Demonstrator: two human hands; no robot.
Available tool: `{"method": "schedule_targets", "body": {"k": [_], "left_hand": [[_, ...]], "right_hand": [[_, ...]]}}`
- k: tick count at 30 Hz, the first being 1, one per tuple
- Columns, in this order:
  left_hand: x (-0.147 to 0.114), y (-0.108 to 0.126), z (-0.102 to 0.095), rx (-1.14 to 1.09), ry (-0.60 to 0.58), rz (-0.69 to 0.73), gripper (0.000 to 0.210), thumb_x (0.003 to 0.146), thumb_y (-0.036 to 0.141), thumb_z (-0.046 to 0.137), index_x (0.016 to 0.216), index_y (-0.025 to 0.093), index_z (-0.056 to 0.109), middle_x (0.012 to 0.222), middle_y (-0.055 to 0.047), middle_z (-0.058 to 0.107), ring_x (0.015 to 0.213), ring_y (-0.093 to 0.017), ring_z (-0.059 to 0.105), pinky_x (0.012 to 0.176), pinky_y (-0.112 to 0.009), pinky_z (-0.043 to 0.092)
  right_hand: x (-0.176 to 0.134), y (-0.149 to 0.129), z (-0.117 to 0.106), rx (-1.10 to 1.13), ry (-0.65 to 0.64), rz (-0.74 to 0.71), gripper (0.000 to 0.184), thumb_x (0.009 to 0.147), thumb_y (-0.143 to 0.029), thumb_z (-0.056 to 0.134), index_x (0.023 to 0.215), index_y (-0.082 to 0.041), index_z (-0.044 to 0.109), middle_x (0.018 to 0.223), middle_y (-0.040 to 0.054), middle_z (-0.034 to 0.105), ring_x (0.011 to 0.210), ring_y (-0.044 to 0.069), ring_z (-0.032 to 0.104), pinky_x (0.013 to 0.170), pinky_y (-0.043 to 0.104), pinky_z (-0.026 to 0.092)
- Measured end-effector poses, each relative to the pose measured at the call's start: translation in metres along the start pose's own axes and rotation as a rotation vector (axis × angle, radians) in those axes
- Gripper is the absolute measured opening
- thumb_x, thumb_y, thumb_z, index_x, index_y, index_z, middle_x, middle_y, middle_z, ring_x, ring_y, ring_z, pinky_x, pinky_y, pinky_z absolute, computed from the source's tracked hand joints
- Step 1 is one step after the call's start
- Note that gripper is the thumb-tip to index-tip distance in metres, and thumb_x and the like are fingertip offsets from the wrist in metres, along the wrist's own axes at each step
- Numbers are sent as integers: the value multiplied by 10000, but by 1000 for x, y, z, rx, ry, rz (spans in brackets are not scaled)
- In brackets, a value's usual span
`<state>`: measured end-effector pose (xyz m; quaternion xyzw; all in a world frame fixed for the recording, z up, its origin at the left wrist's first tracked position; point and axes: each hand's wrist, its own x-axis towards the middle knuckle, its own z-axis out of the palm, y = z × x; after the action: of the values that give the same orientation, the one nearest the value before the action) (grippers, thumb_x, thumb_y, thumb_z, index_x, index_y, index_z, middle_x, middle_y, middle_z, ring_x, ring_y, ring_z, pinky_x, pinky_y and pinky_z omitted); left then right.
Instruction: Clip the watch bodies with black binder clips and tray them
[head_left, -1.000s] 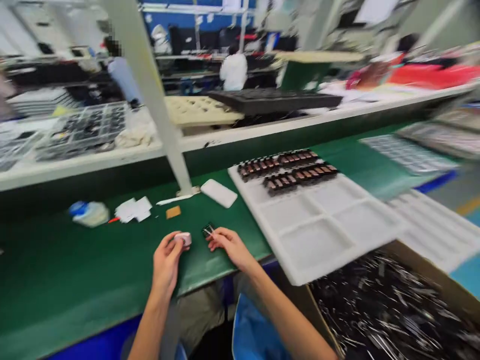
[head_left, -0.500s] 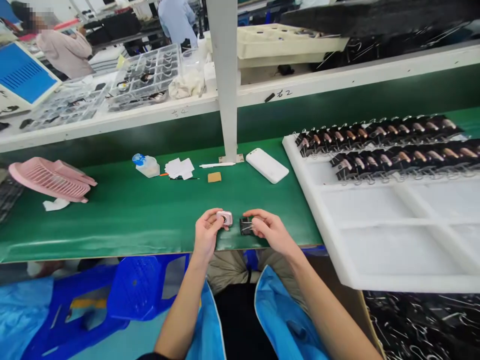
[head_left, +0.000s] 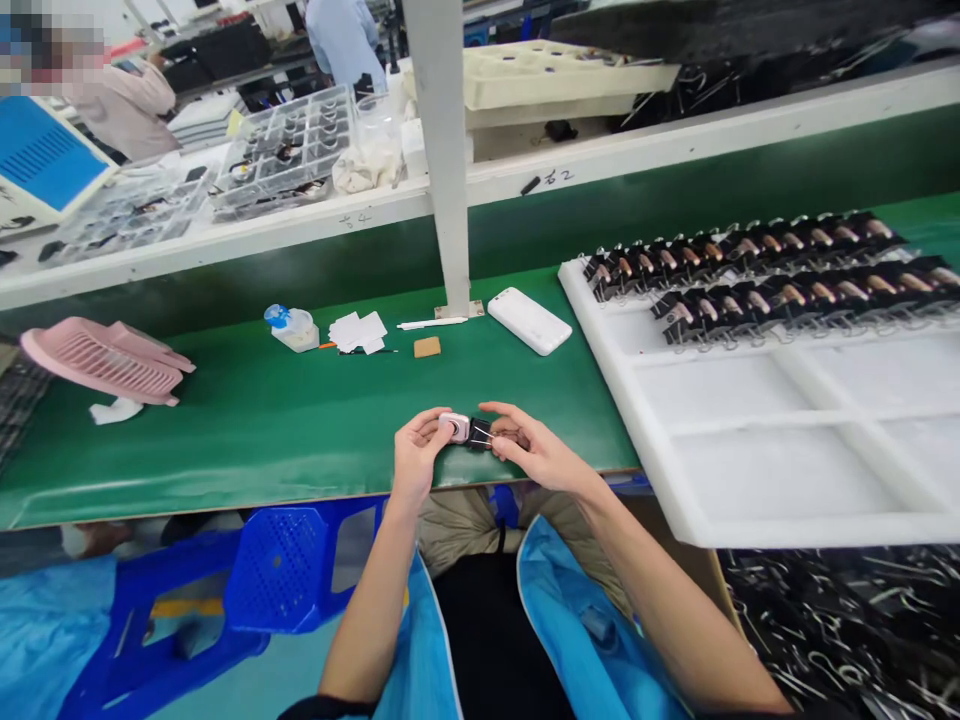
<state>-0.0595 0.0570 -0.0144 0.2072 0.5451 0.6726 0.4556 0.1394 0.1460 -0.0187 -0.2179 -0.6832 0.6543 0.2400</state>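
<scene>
My left hand (head_left: 417,450) is closed on a small pink device (head_left: 454,427) with a dark round spot like a lens on its face. From the other side, my right hand (head_left: 534,447) grips a black binder clip (head_left: 480,433) by its wire handles. The clip's jaw end meets the right edge of the device; whether it is clamped over that edge I cannot tell. Both hands are just above the front of the green table mat (head_left: 330,430).
To the right, a white foam tray (head_left: 671,480) carries rows of clipped pieces (head_left: 810,290). Below it lie many loose binder clips (head_left: 847,630). A white power bank (head_left: 529,320), tan block (head_left: 427,347), bottle (head_left: 294,328) and pink fan (head_left: 109,358) are on the table.
My right hand has moved left, bringing the binder clip from a gap away up against the device. My left hand keeps its hold on the device.
</scene>
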Motion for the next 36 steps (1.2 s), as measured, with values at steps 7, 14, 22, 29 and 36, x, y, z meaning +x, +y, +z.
{"method": "schedule_targets", "body": {"k": [7,14,22,29,36], "left_hand": [[1,-3,1,125,-15,28,469,658,432,995,984,137,833,839,-105,839,691,-182,777,679,-271,635],[3,-3,2,152,20,44,549,582,466,1019,967,122,832,840,-118,838,694,-209,787,669,-302,655],[2,1,-2,200,40,78,501,644,407,998,1033,139,831,943,-93,841,806,-176,776,745,-252,631],[14,1,-1,160,41,184,404,705,297,932,1073,183,812,940,-8,776,817,-136,687,784,-246,588],[17,15,-1,128,-6,98,308,721,315,899,978,223,758,812,30,637,731,-170,612,635,-337,614]], "right_hand": [[2,2,1,-71,28,-52,484,1045,-356,579,1491,-171,538,1001,58,732,834,180,645,745,301,508],[2,1,3,-58,55,-45,488,1032,-371,597,1472,-163,559,909,23,690,721,148,577,669,268,477],[3,-9,14,-35,152,-4,673,952,-343,731,1548,-160,477,1036,57,734,843,164,664,795,297,539],[-111,-30,-8,110,-94,90,463,908,-476,817,1269,-202,723,1066,67,785,914,196,758,831,280,592],[-259,-14,-116,-513,560,868,292,1039,-371,655,1184,-146,773,1111,118,795,1023,254,751,894,340,591]]}}
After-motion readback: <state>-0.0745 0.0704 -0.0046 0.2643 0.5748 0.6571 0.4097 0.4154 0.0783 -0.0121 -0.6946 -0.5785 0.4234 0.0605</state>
